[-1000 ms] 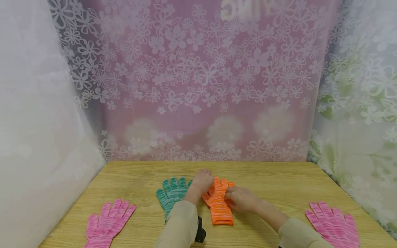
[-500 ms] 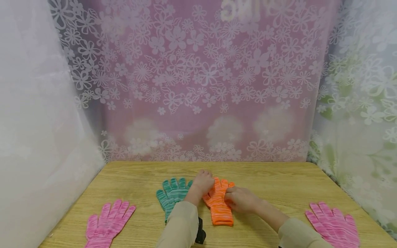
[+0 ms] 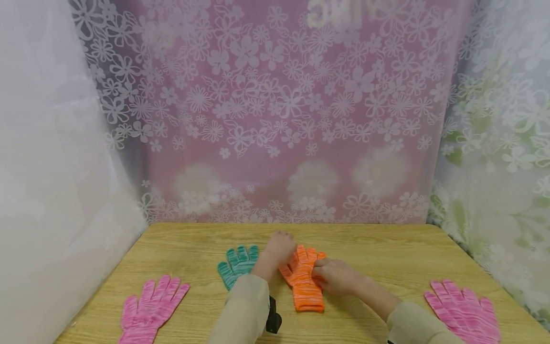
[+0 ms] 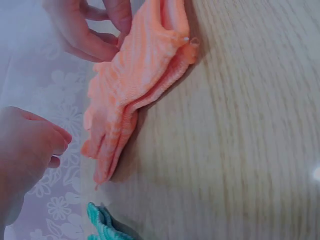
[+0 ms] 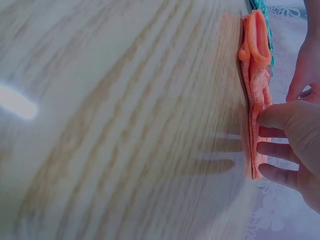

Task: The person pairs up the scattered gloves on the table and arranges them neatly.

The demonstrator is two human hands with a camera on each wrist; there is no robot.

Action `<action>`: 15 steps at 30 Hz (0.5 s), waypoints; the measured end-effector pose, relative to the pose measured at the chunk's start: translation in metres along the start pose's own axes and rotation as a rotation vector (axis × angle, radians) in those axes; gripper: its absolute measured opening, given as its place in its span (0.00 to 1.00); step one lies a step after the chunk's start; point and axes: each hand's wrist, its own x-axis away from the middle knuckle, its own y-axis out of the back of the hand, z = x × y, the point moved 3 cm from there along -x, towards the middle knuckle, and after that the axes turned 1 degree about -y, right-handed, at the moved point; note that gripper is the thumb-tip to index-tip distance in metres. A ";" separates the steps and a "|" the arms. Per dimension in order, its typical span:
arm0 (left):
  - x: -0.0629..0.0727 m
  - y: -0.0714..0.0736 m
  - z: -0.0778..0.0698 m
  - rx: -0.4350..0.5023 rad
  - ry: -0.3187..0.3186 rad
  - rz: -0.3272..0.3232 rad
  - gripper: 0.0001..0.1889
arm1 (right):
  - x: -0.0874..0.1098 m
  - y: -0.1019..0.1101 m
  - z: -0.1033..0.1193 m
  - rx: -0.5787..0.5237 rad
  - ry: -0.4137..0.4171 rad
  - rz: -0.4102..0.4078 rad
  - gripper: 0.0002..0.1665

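The orange glove lies near-to-far, cuff near, between the left hand, loosely curled and seemingly empty, and the closer right hand, touching its right edge, whether pinching unclear.

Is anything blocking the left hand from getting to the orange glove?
Nothing visible does. The left wrist view shows a bare gap between the left hand and the orange glove; the right hand touches the glove's other side.
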 end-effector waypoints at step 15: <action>0.020 0.012 -0.014 0.088 -0.213 -0.017 0.12 | 0.000 -0.001 0.000 0.008 -0.022 0.008 0.05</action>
